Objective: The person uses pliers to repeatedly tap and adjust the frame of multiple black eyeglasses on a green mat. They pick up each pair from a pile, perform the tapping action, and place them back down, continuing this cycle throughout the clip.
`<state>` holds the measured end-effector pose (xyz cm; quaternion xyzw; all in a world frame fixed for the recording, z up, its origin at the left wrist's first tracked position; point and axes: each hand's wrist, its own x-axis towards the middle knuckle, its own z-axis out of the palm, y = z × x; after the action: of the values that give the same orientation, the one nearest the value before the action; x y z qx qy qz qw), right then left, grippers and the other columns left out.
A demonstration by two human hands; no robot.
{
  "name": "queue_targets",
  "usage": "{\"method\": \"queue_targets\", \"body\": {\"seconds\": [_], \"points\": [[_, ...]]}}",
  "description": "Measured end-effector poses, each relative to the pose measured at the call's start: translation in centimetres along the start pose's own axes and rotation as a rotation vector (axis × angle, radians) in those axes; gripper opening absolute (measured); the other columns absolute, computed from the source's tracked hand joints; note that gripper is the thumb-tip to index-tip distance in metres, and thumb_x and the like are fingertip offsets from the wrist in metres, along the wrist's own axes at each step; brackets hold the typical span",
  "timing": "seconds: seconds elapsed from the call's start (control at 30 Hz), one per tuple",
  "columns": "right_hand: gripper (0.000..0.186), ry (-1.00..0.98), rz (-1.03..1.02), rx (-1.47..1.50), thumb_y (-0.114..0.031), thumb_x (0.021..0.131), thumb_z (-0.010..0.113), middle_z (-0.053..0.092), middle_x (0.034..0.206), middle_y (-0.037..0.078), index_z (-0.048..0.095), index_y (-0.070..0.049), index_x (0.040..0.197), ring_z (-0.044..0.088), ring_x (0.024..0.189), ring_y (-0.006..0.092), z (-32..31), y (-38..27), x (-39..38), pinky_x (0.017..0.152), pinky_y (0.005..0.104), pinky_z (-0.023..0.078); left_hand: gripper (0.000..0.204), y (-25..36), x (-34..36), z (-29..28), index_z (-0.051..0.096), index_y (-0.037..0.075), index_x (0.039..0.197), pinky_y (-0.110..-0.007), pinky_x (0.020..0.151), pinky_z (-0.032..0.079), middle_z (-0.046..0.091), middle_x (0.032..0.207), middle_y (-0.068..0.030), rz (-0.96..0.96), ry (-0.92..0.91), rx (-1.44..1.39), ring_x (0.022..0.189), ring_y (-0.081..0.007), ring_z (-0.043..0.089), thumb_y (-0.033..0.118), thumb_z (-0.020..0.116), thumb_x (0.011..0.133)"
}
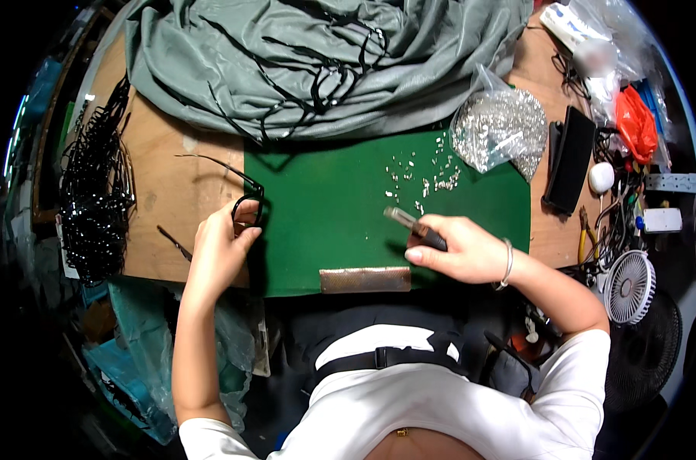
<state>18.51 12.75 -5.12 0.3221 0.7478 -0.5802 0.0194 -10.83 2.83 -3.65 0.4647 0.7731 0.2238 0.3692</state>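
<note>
My left hand (219,244) is closed on a black eyeglass frame (257,190) at the left edge of the green mat (310,230). One thin temple of the frame stretches up and left over the wooden table. Closed round the dark handle of a short hand tool (403,218), my right hand (464,249) hovers over the right half of the mat. The tool's pale, shiny tip points up and left; its exact kind is unclear. Beyond that tip lie several small silvery metal pieces (446,182), loose on the mat. A clear plastic bag (492,138) full of similar pieces sits behind them.
Grey cloth (187,69) with black eyeglass frames (325,80) covers the back. A heap of glossy black frames (95,199) lies left. A brown metal strip (365,280) lines the mat's front edge. To the right are a black case (569,161), pliers (584,236) and a white fan (629,287).
</note>
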Motion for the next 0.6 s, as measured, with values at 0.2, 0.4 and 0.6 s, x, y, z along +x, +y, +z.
{"method": "queue_targets", "body": {"seconds": [0.2,0.4,0.6], "points": [[0.037,0.0,0.02,0.011,-0.037,0.08,0.055,0.056,0.068,0.015,0.055,0.0,0.085,0.055,0.062,0.0263,0.3,0.6,-0.2,0.059,0.0336,0.043,0.022,-0.6,4.0,-1.4,0.055,-0.004,0.091,-0.025,0.063,0.045,0.058,0.075,-0.0077,0.151,0.121,-0.01,0.068,-0.0125,0.055,0.003,0.062,0.071],[0.03,0.017,0.009,-0.049,-0.03,0.078,0.059,0.057,0.072,0.016,0.055,-0.001,0.085,0.057,0.067,0.0288,0.9,-0.4,-0.6,0.062,0.0346,0.044,0.023,3.9,10.0,2.0,0.056,-0.003,0.085,-0.031,0.066,0.043,0.059,0.086,-0.015,0.486,0.27,0.392,0.072,-0.029,0.054,0.02,0.054,0.082],[0.022,0.136,0.069,-0.065,-0.021,0.077,0.059,0.057,0.073,0.016,0.054,-0.001,0.084,0.057,0.068,0.0275,-0.8,0.5,-2.5,0.063,0.033,0.044,0.022,6.7,4.8,0.0,0.053,-0.001,0.091,-0.028,0.069,0.047,0.06,0.083,-0.0105,0.364,0.13,-0.794,0.074,-0.0145,0.057,0.019,0.042,0.09]]}}
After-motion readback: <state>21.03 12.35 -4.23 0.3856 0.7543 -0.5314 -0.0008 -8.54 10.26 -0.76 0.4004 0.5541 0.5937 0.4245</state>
